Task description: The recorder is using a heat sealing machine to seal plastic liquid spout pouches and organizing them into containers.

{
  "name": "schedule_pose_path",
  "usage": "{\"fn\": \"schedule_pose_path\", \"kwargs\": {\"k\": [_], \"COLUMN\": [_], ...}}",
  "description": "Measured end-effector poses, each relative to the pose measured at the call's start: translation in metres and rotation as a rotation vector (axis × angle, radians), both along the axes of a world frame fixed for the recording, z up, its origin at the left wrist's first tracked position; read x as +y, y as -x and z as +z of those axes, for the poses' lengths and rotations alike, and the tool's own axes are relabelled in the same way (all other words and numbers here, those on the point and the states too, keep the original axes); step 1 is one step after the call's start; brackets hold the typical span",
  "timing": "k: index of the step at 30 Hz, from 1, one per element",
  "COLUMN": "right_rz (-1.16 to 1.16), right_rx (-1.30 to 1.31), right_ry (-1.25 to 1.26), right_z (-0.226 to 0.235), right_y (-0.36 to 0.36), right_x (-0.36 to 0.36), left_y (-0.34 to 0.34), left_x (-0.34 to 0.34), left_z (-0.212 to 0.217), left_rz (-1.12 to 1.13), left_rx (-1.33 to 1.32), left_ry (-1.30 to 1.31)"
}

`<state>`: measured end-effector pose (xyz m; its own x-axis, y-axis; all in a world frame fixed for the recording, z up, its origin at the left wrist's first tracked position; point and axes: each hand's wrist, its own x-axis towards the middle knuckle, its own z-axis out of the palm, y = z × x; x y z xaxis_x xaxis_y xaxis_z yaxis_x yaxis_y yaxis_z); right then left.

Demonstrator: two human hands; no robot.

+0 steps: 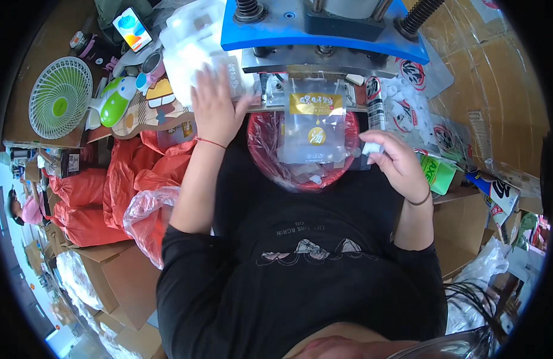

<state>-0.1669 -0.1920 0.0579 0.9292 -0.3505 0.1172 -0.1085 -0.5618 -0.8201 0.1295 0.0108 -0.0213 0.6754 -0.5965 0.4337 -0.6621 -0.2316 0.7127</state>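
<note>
My left hand (213, 107) lies with fingers stretched on a pile of translucent plastic pouches (183, 36), left of the press. Thumb and fingers of my right hand (403, 170) are closed around a small white plastic piece (372, 148), whose exact kind I cannot make out. Between my hands a clear pouch with a gold printed band (315, 122) hangs down from the metal edge of the blue press (324, 40). Beneath this pouch stands a red bin (257, 157) lined with clear plastic, with scraps inside.
On the left are a green-and-white fan (61, 90), a lit phone (132, 30), a dark bottle (94, 51) and red plastic bags (85, 200). Small white pieces (402, 99) and printed film lie right of the press, beside a cardboard wall (491, 78).
</note>
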Motion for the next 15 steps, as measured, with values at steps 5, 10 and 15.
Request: {"fn": "schedule_pose_path", "kwargs": {"k": [5,10,15], "right_rz": [-0.105,0.162,-0.085], "right_rx": [-0.044,-0.013,-0.213], "right_ry": [0.248,0.340,-0.014], "right_z": [0.000,-0.002,0.021], "right_y": [-0.015,-0.048,-0.074], "right_x": [0.002,0.017,0.020], "left_y": [-0.012,0.040,0.065], "left_x": [0.028,0.029,0.020], "left_z": [-0.007,0.021,0.015], "left_rz": [-0.059,-0.229,-0.464], "left_rx": [-0.805,0.529,0.567], "left_ry": [-0.354,-0.040,-0.200]}}
